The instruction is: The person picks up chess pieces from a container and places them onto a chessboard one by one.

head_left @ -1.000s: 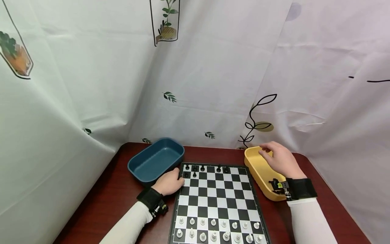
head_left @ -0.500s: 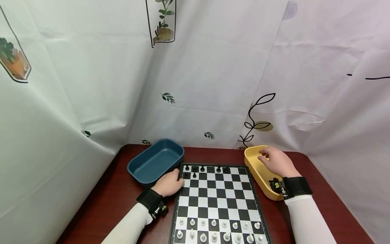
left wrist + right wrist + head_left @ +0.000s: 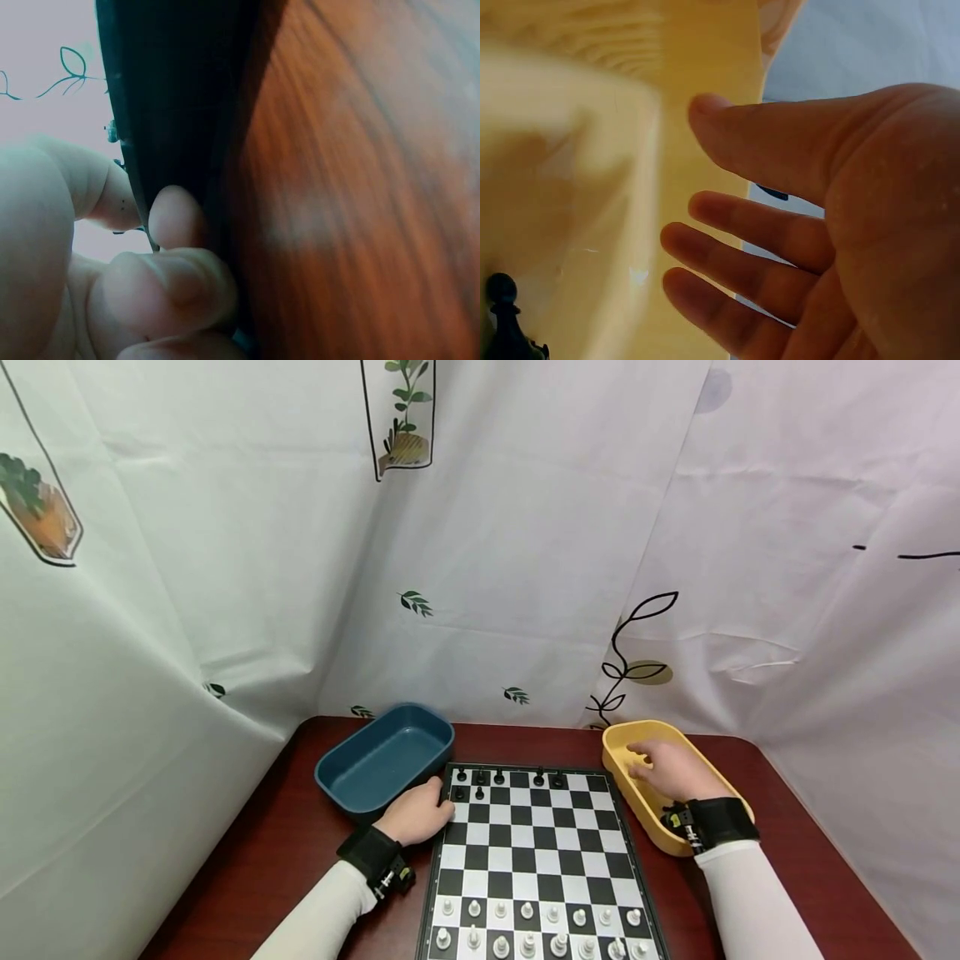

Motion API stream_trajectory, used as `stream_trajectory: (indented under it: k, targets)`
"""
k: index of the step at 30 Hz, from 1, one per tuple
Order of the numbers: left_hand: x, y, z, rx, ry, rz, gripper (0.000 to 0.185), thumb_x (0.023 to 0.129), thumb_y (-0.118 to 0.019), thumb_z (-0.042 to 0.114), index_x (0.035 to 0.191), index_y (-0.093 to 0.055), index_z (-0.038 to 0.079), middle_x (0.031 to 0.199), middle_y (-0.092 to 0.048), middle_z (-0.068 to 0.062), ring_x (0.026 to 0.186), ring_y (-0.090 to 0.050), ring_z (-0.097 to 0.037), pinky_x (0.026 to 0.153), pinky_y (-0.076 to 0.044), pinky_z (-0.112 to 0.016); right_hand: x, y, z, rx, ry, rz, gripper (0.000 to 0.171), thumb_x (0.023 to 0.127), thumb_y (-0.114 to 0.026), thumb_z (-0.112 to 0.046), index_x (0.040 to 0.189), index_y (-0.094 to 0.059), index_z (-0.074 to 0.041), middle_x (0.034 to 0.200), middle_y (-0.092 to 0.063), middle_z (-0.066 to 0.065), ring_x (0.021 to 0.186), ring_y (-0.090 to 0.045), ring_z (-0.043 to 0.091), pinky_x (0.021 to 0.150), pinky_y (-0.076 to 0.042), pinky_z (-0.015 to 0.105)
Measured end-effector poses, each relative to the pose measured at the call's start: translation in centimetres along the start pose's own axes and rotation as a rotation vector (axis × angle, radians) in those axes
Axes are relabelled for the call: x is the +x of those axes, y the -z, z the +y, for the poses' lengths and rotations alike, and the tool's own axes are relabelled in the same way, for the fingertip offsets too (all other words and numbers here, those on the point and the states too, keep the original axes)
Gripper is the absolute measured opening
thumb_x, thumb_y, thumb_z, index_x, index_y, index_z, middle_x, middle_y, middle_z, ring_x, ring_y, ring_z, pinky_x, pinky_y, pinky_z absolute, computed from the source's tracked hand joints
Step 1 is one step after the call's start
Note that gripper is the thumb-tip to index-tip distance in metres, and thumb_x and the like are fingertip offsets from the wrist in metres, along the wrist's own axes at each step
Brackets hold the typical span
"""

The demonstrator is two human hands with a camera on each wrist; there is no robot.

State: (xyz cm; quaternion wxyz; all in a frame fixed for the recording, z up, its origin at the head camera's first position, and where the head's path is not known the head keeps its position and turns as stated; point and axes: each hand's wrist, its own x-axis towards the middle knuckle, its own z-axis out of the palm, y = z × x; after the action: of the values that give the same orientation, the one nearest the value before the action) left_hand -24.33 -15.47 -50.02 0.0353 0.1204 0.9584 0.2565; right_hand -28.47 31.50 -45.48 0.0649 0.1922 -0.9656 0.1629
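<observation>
Blue tray (image 3: 382, 758) at far left of the table (image 3: 270, 852). Left hand (image 3: 416, 812) curled on the board (image 3: 536, 852) edge — fingers gripping its corner. Black pieces (image 3: 480, 774) along the far rows, white pieces (image 3: 525, 927) near. Right hand (image 3: 671, 770) inside the yellow tray (image 3: 622, 777) — fingers loosely spread, holding nothing, near a black pawn (image 3: 502, 315).

1. Hovering inside the yellow tray (image 3: 697, 60): right hand (image 3: 817, 225), fingers (image 3: 735, 277) loosely spread, holding nothing.
2. Standing at the lower left corner of the tray: black chess piece (image 3: 504, 319).
</observation>
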Motion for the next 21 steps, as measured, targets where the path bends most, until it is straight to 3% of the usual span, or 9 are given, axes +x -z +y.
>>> stream_trajectory:
  k: [4, 9, 13, 16, 21]
  targets:
    - [-0.1, 0.0, 0.1, -0.001, 0.004, -0.006, 0.050, 0.104, -0.061, 0.027, 0.141, -0.062, -0.007, 0.125, -0.072, -0.017, 0.098, -0.069, -0.023, 0.091, -0.056, -0.048, -0.1, -0.3, -0.2, 0.013, -0.011, -0.063, 0.040, 0.100, -0.077, -0.009, 0.136, -0.072, 0.010, 0.132, -0.074, 0.028, 0.115, -0.073, 0.044, 0.098, -0.057, 0.060]
    - [-0.2, 0.1, 0.2, 0.000, 0.001, -0.005, 0.051, 0.105, -0.061, 0.026, 0.142, -0.062, -0.007, 0.127, -0.072, -0.018, 0.099, -0.069, -0.024, 0.091, -0.057, -0.049, -0.2, -0.5, -0.5, 0.041, -0.062, -0.132, 0.046, 0.094, -0.074, -0.001, 0.140, -0.071, 0.006, 0.133, -0.074, 0.025, 0.095, -0.067, 0.030, 0.084, -0.055, 0.050]
    - [0.0, 0.0, 0.0, 0.009, -0.005, 0.002, 0.050, 0.104, -0.061, 0.027, 0.140, -0.062, -0.007, 0.125, -0.072, -0.018, 0.098, -0.070, -0.024, 0.091, -0.057, -0.049, -0.3, -0.6, -0.8, 0.047, -0.025, -0.133, 0.043, 0.096, -0.070, 0.002, 0.139, -0.071, 0.007, 0.136, -0.073, 0.024, 0.111, -0.072, 0.038, 0.097, -0.057, 0.058]
    - [0.1, -0.1, -0.1, 0.013, -0.006, 0.006, 0.049, 0.103, -0.061, 0.027, 0.139, -0.063, -0.006, 0.123, -0.073, -0.018, 0.097, -0.069, -0.024, 0.090, -0.057, -0.049, -0.4, -0.6, -0.9, 0.037, 0.006, -0.137, 0.042, 0.098, -0.066, 0.002, 0.140, -0.071, 0.008, 0.143, -0.069, 0.026, 0.132, -0.066, 0.048, 0.110, -0.051, 0.064]
    - [0.1, -0.2, -0.3, 0.008, -0.006, 0.008, 0.048, 0.103, -0.060, 0.028, 0.137, -0.063, -0.005, 0.118, -0.073, -0.017, 0.093, -0.068, -0.023, 0.087, -0.056, -0.048, -0.5, -0.7, -1.0, 0.047, 0.010, -0.158, 0.045, 0.097, -0.067, 0.003, 0.141, -0.071, 0.005, 0.147, -0.068, 0.024, 0.139, -0.061, 0.048, 0.114, -0.048, 0.064]
